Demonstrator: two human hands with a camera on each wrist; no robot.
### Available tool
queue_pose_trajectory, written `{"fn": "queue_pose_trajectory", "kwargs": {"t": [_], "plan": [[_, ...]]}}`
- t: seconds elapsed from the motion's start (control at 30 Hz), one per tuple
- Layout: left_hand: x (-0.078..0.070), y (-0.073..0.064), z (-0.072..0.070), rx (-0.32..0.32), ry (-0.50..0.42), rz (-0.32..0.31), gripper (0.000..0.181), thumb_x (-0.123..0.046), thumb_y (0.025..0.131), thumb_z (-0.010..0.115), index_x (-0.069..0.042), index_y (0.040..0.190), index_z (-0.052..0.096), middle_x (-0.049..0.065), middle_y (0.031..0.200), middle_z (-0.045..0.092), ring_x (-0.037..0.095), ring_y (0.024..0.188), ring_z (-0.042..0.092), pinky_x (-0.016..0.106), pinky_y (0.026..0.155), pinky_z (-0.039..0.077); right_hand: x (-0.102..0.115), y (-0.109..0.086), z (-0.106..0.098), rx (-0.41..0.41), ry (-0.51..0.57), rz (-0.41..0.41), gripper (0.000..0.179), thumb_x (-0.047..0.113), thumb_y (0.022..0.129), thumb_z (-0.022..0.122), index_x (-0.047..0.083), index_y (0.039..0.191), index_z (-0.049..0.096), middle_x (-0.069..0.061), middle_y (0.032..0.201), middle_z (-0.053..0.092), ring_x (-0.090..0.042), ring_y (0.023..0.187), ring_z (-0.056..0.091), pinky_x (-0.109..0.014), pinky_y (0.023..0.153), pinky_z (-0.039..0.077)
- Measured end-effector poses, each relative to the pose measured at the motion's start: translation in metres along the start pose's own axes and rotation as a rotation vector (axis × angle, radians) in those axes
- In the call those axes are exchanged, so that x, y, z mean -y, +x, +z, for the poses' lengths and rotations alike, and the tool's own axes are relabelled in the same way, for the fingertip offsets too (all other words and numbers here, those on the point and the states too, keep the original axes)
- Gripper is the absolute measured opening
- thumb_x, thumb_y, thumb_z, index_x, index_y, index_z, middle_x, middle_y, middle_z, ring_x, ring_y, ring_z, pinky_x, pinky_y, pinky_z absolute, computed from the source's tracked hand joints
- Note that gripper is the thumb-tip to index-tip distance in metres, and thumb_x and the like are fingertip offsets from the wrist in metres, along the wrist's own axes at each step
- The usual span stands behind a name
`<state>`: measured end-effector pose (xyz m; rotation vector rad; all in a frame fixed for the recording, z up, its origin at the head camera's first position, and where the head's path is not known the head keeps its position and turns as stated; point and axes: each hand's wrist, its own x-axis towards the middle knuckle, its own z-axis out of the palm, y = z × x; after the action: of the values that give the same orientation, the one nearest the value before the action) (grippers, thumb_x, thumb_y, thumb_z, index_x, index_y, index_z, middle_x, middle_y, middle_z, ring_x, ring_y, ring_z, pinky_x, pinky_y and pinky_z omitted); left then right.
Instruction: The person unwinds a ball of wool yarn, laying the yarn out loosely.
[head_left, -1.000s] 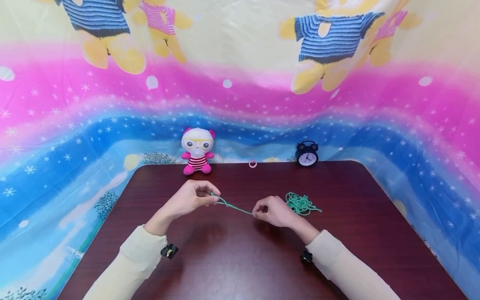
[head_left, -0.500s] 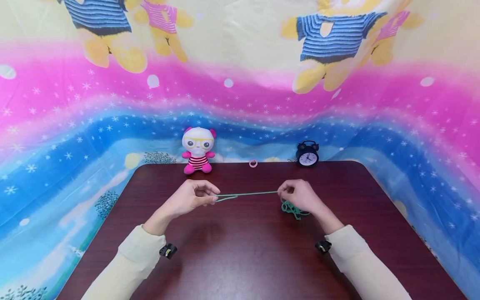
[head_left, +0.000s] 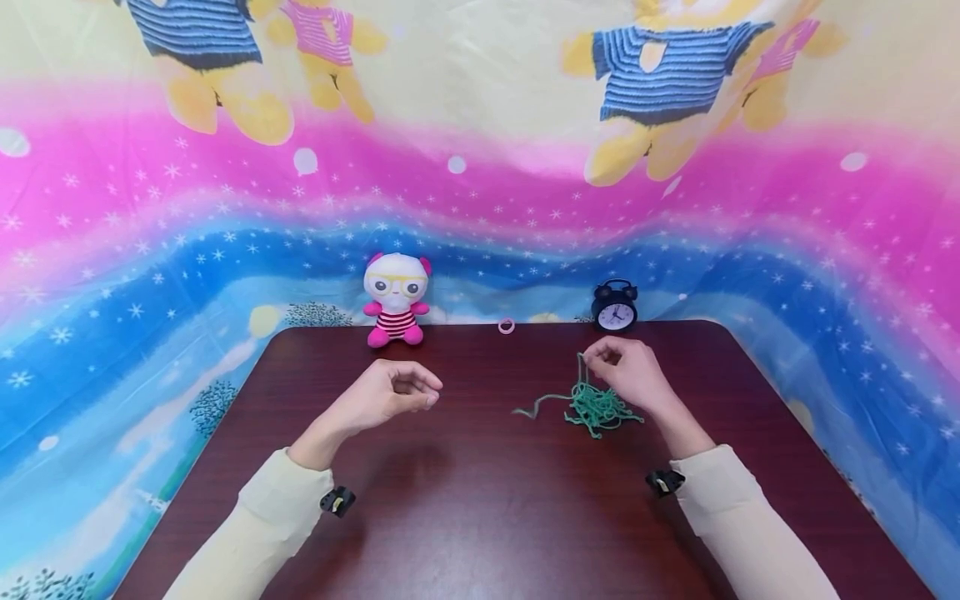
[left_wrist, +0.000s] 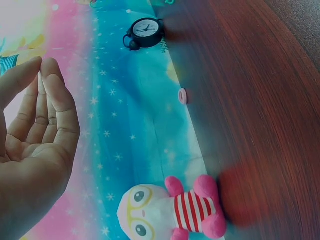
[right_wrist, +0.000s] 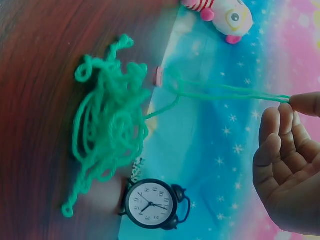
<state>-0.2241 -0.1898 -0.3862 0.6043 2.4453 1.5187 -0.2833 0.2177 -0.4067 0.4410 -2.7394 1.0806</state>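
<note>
A tangled pile of green string [head_left: 597,409] lies on the right half of the dark wooden table. My right hand [head_left: 633,371] is above and behind it, pinching a strand [right_wrist: 235,93] between thumb and fingertips. That strand runs down to the pile in both the head and right wrist views. A loose end [head_left: 532,410] trails left across the tabletop. My left hand [head_left: 390,392] is held above the left half of the table and holds nothing. In the left wrist view its fingers [left_wrist: 61,95] are loosely bent, with thumb and index tips close together.
At the back left of the table [head_left: 480,517] sits a pink and white plush toy [head_left: 396,300]. A small pink ring [head_left: 507,327] lies by the back edge. A black alarm clock [head_left: 615,307] stands just behind my right hand. Printed cloth [head_left: 480,208] hangs behind the table.
My left fingers have let go of the string, which was stretched between both hands half a second ago. My right hand has moved right and farther back, still pinching a strand; the freed end has dropped.
</note>
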Motion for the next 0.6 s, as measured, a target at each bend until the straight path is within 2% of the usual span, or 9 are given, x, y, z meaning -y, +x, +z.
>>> {"fn": "queue_pose_trajectory", "kwargs": {"t": [0.17,0.4,0.6], "plan": [[0.001,0.000,0.000,0.004,-0.011,0.002,0.021,-0.016,0.089,0.076,-0.008,0.108,0.072,0.018,0.100,0.073,0.019,0.086,0.073,0.044,0.084,0.061,-0.007,-0.002,-0.009,0.004,-0.018,0.012,0.015,0.028,0.095,0.068,0.015,0.100,0.074,-0.004,0.084,0.073,-0.017,0.073,0.064,-0.032,0.065,0.050],[0.003,0.000,-0.001,-0.009,0.017,-0.001,0.020,-0.020,0.090,0.075,-0.011,0.108,0.073,0.012,0.098,0.074,0.019,0.083,0.073,0.031,0.077,0.060,-0.025,-0.009,-0.023,0.040,-0.067,0.088,0.018,0.028,0.097,0.065,0.014,0.104,0.073,-0.009,0.094,0.073,-0.018,0.074,0.062,-0.032,0.065,0.048],[0.004,-0.002,-0.003,-0.028,0.013,-0.027,0.017,-0.019,0.092,0.072,-0.014,0.108,0.073,0.006,0.099,0.076,0.019,0.085,0.074,0.035,0.078,0.061,-0.034,-0.016,-0.029,0.140,-0.114,0.121,0.018,0.027,0.097,0.065,0.013,0.102,0.074,-0.008,0.094,0.073,-0.019,0.077,0.064,-0.032,0.066,0.048]]}}
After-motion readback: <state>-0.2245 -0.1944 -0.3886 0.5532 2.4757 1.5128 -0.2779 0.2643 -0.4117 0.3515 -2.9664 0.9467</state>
